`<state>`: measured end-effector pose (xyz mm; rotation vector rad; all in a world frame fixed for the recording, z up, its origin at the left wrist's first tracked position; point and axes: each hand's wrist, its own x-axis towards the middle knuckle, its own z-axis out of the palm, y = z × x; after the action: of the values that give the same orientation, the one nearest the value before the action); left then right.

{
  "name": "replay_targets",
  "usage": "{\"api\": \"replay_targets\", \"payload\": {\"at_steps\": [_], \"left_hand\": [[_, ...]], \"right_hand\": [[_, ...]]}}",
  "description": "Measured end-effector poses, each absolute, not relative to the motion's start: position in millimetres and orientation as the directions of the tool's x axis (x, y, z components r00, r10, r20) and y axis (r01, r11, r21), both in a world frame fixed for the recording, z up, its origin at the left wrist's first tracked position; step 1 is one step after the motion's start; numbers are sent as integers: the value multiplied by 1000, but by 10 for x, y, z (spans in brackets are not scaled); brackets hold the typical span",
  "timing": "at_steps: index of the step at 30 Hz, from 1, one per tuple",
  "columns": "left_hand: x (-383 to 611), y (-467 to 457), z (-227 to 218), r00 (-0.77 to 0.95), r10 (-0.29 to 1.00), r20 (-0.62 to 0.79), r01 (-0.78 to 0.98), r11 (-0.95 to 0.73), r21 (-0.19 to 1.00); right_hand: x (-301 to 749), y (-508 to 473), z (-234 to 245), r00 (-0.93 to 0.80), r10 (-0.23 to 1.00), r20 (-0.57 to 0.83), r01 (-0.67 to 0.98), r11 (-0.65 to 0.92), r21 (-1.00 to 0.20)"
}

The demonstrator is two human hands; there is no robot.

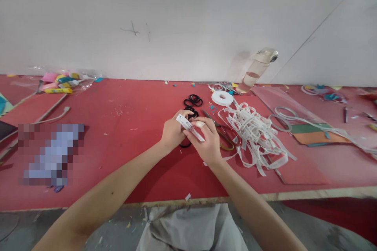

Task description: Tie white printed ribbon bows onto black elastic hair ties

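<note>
Between my two hands a short white printed ribbon strip (183, 120) is stretched at a slant. My left hand (176, 130) is closed, pinching the strip near its upper left end. The fingers of my right hand (207, 139) are closed round its lower right part. Black elastic bands (193, 100) lie just beyond my hands, and more black loops show behind and under my fingers; whether one is held I cannot tell. Scissors (227, 139) rest right of my right hand, beside a tangled pile of white printed ribbon (253, 131).
A white ribbon roll (222, 98) and a clear bottle (253, 71) with liquid stand at the back right. Far left, a plastic bag of coloured tubes (63, 80) lies by the partition (182, 27). A pixelated item (54, 153) lies left. Coloured sheets (315, 134) are at right.
</note>
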<state>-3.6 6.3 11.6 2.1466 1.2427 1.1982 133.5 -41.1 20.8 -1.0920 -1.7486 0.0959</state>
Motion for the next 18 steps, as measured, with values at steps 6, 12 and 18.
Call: {"api": "replay_targets", "payload": {"at_steps": [6,12,18], "left_hand": [[-2,53,144,214,856,470,635,-487,599],[3,63,151,217,852,476,661,-487,571],[-6,55,160,261,834,486,659,-522,542]], "right_hand": [[1332,-388,142,-59,726,685,668,539,-513],[1324,-395,136,-69,742,667,671,530,-519],[1322,-403,177,-67,730,681,639,555,-532]]}}
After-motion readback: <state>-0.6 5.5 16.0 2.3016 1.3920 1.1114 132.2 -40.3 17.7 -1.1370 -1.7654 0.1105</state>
